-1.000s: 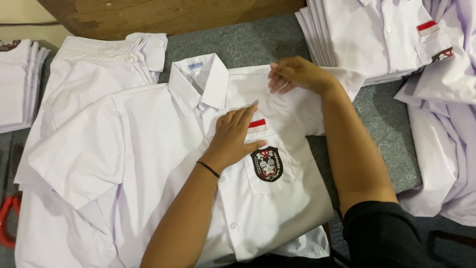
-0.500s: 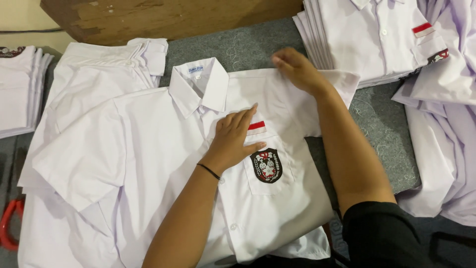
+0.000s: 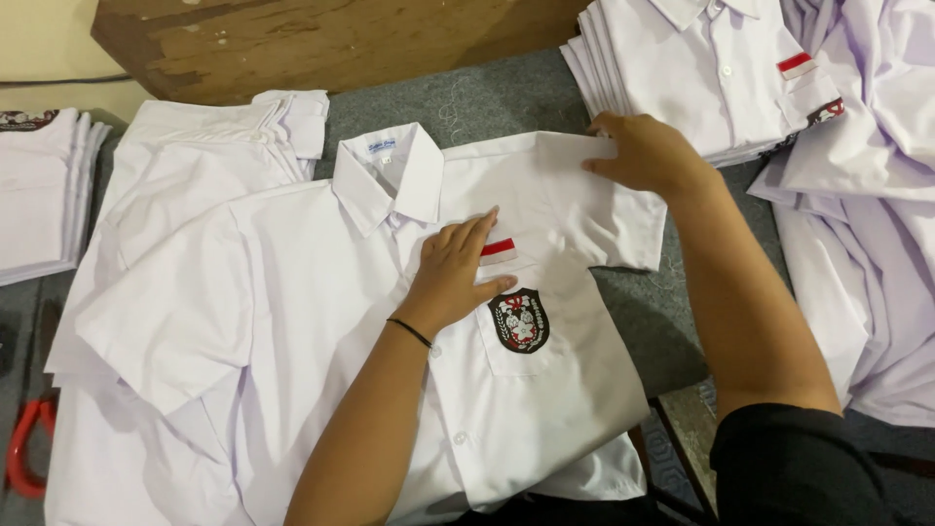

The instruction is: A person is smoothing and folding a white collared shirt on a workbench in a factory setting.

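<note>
A white short-sleeved shirt (image 3: 292, 292) lies face up on a grey felt surface (image 3: 497, 97), collar away from me. Its chest pocket carries a dark crest badge (image 3: 519, 319) with a small red and white strip (image 3: 498, 249) above it. My left hand (image 3: 456, 268) lies flat on the chest just left of the badge, fingers spread, a thin black band on the wrist. My right hand (image 3: 648, 156) pinches the top edge of the shirt's right-hand sleeve (image 3: 604, 224) at the shoulder. Beneath this shirt lies another white shirt (image 3: 205, 136).
A stack of folded white shirts (image 3: 701, 68) sits at the back right, with loose white shirts (image 3: 867, 195) heaped at the right edge. Another folded stack (image 3: 39, 195) is at the left. A red-handled tool (image 3: 24, 443) lies at the lower left. A wooden board (image 3: 321, 39) runs along the back.
My right hand has shifted right along the shoulder and now grips the sleeve's edge, and the sleeve hangs lower. My left hand stays pressed on the chest.
</note>
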